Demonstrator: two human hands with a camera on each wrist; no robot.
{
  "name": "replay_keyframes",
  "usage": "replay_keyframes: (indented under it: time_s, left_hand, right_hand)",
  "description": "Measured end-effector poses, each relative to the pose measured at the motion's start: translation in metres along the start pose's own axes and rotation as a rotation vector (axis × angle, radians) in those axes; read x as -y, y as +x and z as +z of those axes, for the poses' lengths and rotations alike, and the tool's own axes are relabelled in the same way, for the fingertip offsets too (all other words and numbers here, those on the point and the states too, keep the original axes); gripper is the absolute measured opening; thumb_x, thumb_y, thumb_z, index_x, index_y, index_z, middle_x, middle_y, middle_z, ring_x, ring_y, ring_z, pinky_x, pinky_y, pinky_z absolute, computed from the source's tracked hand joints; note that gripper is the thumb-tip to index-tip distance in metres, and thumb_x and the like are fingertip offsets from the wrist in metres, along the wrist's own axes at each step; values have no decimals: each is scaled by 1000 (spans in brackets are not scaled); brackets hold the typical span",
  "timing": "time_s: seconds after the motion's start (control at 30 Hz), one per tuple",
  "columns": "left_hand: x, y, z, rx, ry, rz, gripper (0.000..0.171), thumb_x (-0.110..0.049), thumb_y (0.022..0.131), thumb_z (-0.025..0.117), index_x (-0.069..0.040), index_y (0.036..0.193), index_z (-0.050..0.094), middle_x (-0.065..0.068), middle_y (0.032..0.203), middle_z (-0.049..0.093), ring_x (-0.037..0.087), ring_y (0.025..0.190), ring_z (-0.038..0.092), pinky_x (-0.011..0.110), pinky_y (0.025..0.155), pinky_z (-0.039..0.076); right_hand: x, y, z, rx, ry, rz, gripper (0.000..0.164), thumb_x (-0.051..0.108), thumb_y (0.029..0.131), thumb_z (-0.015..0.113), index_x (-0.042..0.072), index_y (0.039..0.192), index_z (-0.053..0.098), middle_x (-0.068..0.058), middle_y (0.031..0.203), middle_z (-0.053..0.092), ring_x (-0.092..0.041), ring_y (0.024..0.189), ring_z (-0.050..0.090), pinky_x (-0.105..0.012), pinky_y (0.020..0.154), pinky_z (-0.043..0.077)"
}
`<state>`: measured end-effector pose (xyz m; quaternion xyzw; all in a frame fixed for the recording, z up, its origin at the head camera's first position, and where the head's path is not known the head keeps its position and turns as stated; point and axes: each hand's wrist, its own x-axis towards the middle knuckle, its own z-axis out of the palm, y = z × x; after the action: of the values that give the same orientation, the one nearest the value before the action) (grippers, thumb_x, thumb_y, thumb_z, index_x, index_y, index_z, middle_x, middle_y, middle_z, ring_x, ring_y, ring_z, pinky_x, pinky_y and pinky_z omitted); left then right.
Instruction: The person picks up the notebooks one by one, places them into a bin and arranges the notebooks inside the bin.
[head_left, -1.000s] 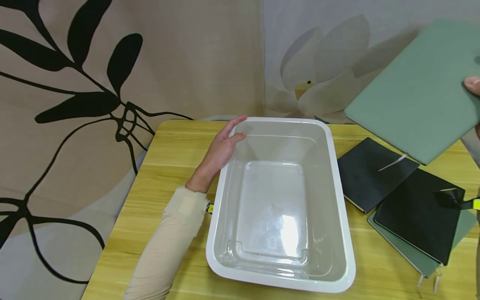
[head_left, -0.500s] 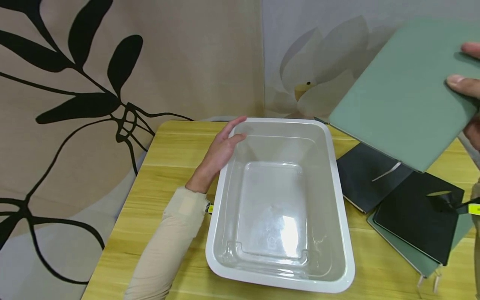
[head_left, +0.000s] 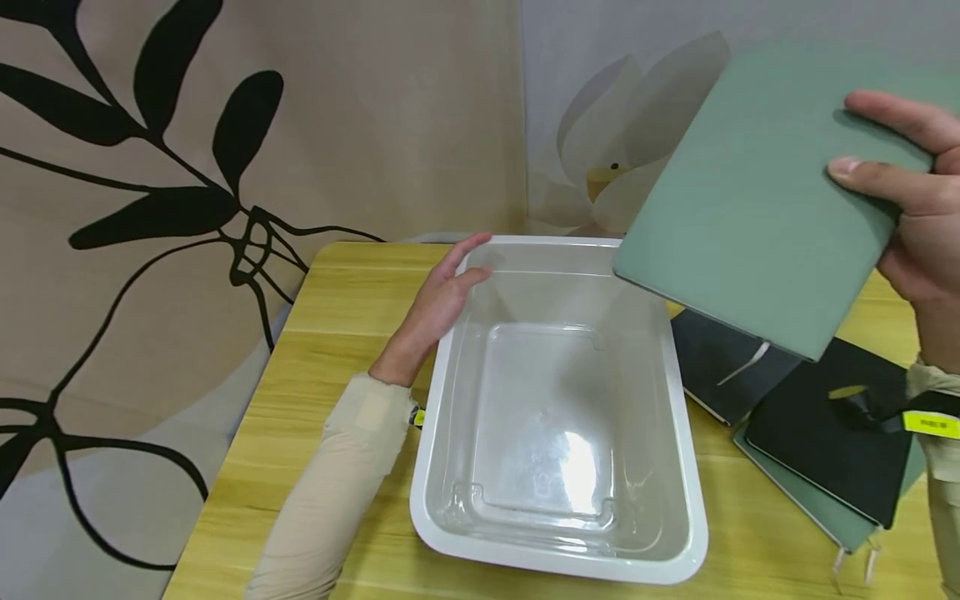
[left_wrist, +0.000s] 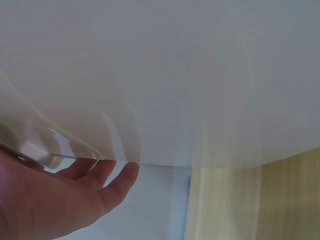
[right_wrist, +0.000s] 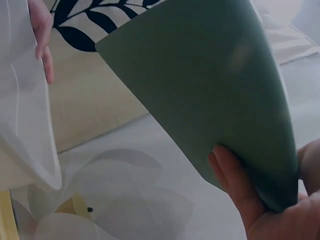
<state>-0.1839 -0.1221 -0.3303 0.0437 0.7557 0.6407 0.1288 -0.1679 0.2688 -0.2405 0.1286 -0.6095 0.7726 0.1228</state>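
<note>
A green notebook (head_left: 757, 200) hangs tilted in the air at the upper right, one corner overlapping the basin's far right rim in the head view. My right hand (head_left: 926, 187) grips it by its right side, thumb and a finger on the near cover, other fingers behind. The right wrist view shows the notebook's other face (right_wrist: 200, 90) with fingertips pressed on it. On the table stands a whitish plastic basin (head_left: 427, 467) with nothing inside. My left hand (head_left: 438, 300) holds its far left corner, thumb over the rim; the left wrist view shows fingers (left_wrist: 117, 187) at the rim's underside.
Right of the basin lie a dark notebook (head_left: 705, 367), a black notebook (head_left: 825, 433) and another green notebook (head_left: 840, 521) beneath the black one, ribbons trailing. The wooden table (head_left: 330, 333) ends at a patterned curtain (head_left: 405, 108).
My right hand has come into view from the right, carrying the green notebook leftward to the basin's far right corner. The left hand and basin stay nearly still.
</note>
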Motion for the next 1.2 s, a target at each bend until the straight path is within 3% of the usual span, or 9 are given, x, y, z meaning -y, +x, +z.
replay_keyframes:
  time_s: [0.2, 0.43, 0.7, 0.93, 1.2]
  left_hand:
    - [15, 11, -5, 13, -40, -14, 42, -30, 95, 49, -40, 135, 42, -6, 136, 43, 38, 112, 53, 53, 85, 48]
    - [12, 10, -7, 55, -72, -58, 43, -31, 96, 48, -41, 137, 39, -3, 132, 46, 40, 113, 52, 45, 78, 53]
    - [7, 10, -8, 56, -100, -105, 43, -29, 95, 50, -40, 135, 41, 0, 130, 48, 42, 113, 51, 54, 83, 49]
    - [8, 11, -6, 32, -63, -55, 43, -27, 95, 50, -36, 136, 41, 2, 130, 48, 41, 111, 53, 55, 83, 49]
    - [13, 11, -8, 75, -72, -12, 44, -27, 96, 49, -35, 138, 38, 4, 128, 48, 43, 110, 54, 58, 82, 48]
  right_hand:
    - [-1, -4, 20, -5, -5, 57, 50, -11, 84, 58, 3, 131, 52, -9, 135, 37, -15, 92, 66, -26, 60, 55]
    - [1, -7, 43, -24, 13, 215, 54, -8, 79, 66, 7, 130, 55, -7, 130, 45, -16, 92, 67, -28, 62, 54]
    - [2, -12, 59, 14, 24, 334, 55, -8, 79, 67, 11, 129, 57, -8, 122, 53, -18, 85, 69, -30, 61, 55]
    - [1, -14, 72, 83, -84, 396, 57, 1, 79, 71, 17, 132, 54, -6, 121, 56, -18, 81, 70, -32, 60, 55]
    - [-3, -17, 89, 148, -184, 447, 57, 9, 79, 73, 21, 132, 54, -5, 117, 59, -16, 85, 69, -30, 64, 56]
